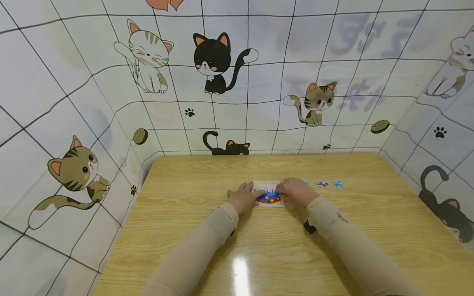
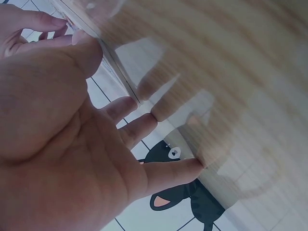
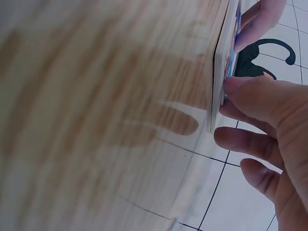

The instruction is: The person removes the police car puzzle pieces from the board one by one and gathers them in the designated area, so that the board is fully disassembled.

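A small jigsaw puzzle (image 1: 269, 198) in a pale tray (image 1: 272, 205) lies flat on the table, with a blue, red and yellow boat-like picture. My left hand (image 1: 242, 198) is at its left side, index finger reaching over the picture. In the left wrist view the other fingers of the left hand (image 2: 72, 130) are spread, tips down on the tabletop. At the tray's right side, my right hand (image 1: 298, 191) brings thumb and index finger together at a puzzle piece, mostly hidden by the fingers. The remaining fingers of the right hand (image 3: 274, 130) are loosely bent beside the tray edge (image 3: 215, 91).
Loose puzzle pieces (image 1: 321, 183) lie right of the tray, one of them a blue piece (image 1: 337, 184) farther right; another is partly hidden behind the right hand. The glossy wooden table (image 1: 192, 176) meets a wall covering (image 1: 266, 82) printed with cats and grid lines.
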